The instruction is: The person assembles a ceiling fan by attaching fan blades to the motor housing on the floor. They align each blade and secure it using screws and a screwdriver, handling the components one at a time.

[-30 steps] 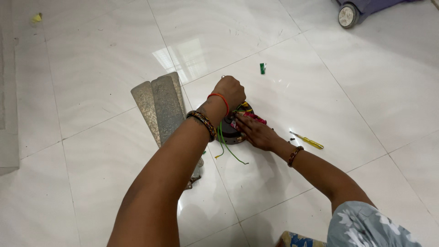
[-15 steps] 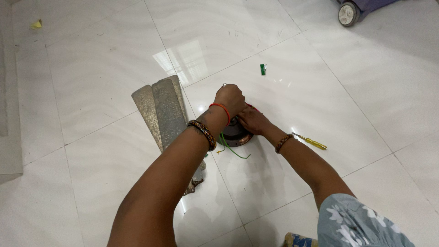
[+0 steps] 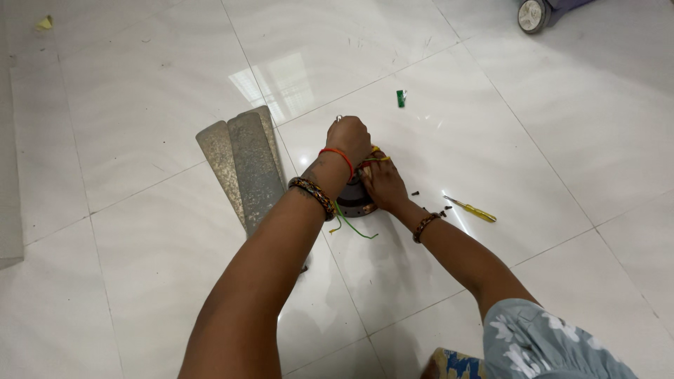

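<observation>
A round dark fan motor (image 3: 356, 198) with green, yellow and red wires sits on the white tiled floor. My left hand (image 3: 349, 137) is fisted above it, with a small metal tip poking out of the top of the fist. My right hand (image 3: 382, 181) rests on the motor's right side and grips it. Both hands hide most of the motor. A loose green wire (image 3: 354, 226) trails from under it toward me.
Stacked grey fan blades (image 3: 242, 167) lie just left of the motor. A yellow-handled screwdriver (image 3: 473, 209) and a few small dark screws (image 3: 417, 191) lie to the right. A small green piece (image 3: 401, 97) lies farther off, a wheeled object (image 3: 535, 14) at the top right.
My right hand has moved closer onto the motor and now covers the red wires. My left fist has stayed over the motor, shifting slightly.
</observation>
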